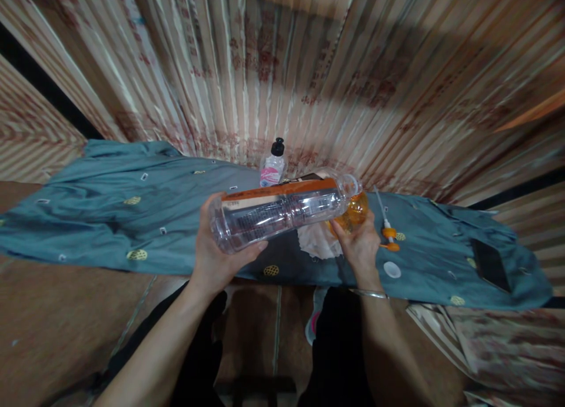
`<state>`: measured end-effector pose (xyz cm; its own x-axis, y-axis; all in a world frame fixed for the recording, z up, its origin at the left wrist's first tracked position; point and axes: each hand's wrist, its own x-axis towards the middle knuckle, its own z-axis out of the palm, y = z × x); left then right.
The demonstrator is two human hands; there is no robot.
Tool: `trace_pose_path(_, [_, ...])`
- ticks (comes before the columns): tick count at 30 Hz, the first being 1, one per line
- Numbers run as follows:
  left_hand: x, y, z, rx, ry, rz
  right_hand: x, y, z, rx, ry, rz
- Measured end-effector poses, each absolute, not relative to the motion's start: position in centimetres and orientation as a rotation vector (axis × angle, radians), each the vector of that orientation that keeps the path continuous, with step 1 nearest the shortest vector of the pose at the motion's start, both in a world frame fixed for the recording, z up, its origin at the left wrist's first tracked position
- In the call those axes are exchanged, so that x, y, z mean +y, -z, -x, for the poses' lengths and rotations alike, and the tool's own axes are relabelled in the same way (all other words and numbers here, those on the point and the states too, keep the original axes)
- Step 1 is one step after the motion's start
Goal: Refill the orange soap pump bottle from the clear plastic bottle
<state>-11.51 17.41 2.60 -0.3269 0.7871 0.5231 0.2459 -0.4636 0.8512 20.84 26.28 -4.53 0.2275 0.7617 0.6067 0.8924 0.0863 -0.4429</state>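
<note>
My left hand [220, 251] is closed around the base of a large clear plastic bottle [282, 209] with an orange and dark label. The bottle lies nearly level, its open neck a little higher and pointing right. My right hand [359, 242] grips an orange see-through bottle [356, 209] right by that neck; whether the two mouths touch I cannot tell. Under them a crumpled white tissue [320, 242] lies on the cloth. To the right of my right hand are an orange pump top [390, 236] with its white tube and a white round cap [392, 270].
A small bottle with a black cap [273, 164] stands behind the big bottle. A dark phone [489, 264] lies at the right end of the narrow surface under a teal cloth [106, 218]. Pleated curtains [265, 71] hang close behind it.
</note>
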Motion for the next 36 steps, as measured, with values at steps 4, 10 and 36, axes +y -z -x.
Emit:
trace_pose_path(4, [17.5, -2.7, 11.4, 1.276, -1.848, -1.527, 26.4, 4.6, -21.0, -1.552, 0.185, 1.704])
trace_pose_path(10, [17.5, -3.1, 11.2, 1.253, -1.828, -1.519, 26.3, 4.4, -21.2, -1.544, 0.152, 1.724])
trace_pose_path(36, [17.9, -3.2, 10.3, 1.308, -1.877, -1.532, 25.6, 3.0, -21.0, -1.544, 0.084, 1.784])
